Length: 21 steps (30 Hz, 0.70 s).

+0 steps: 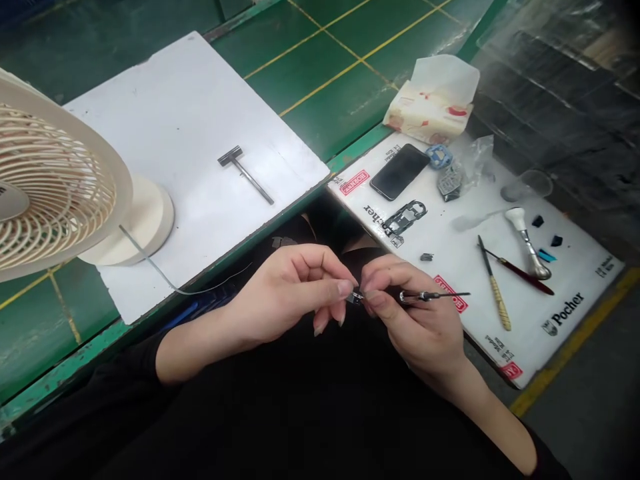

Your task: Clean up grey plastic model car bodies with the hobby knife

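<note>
Small dark part is up off the worktop, between both hands. Left hand fingers pinch it; right hand fingers clasp a slim tool and meet the part. Probably light, stiff, brittle; pinch edges softly.

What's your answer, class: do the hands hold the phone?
No, the phone lies on the printed board, while the left hand and right hand hold a small dark part between them.

Dark part in left hand
</note>
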### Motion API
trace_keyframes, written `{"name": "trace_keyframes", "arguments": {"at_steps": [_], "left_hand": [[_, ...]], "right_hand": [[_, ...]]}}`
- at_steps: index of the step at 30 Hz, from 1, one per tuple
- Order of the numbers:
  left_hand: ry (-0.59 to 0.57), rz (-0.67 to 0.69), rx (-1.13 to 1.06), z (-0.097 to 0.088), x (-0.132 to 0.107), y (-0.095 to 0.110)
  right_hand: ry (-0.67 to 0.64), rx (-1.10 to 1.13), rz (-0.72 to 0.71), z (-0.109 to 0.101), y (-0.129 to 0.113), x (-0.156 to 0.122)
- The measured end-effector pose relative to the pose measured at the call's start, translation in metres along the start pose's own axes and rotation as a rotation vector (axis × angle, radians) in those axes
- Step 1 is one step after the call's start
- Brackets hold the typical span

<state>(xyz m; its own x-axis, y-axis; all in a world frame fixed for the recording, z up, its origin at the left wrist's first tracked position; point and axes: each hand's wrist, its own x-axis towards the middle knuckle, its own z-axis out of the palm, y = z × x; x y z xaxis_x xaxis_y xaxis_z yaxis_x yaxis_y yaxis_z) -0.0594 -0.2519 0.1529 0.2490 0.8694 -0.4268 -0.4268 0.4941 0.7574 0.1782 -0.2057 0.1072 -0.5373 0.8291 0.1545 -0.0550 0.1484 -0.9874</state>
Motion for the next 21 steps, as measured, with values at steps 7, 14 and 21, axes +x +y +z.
{"name": "trace_keyframes", "arguments": {"at_steps": [7,14,21], "left_hand": [[0.044,-0.006,-0.014,-0.0007,0.0014,0.0013],[-0.017,-0.026,-0.03,-0.0032,0.0042,-0.0008],[-0.028,-0.086,-0.143,-0.0003,0.0044,-0.0019]], "right_hand": [[-0.031,-0.011,0.09,0.0012,-0.0035,0.0005],[-0.029,-0.006,0.05,0.0022,-0.0035,-0.0008],[-0.031,-0.042,0.015,0.0027,-0.0008,-0.0035]]}}
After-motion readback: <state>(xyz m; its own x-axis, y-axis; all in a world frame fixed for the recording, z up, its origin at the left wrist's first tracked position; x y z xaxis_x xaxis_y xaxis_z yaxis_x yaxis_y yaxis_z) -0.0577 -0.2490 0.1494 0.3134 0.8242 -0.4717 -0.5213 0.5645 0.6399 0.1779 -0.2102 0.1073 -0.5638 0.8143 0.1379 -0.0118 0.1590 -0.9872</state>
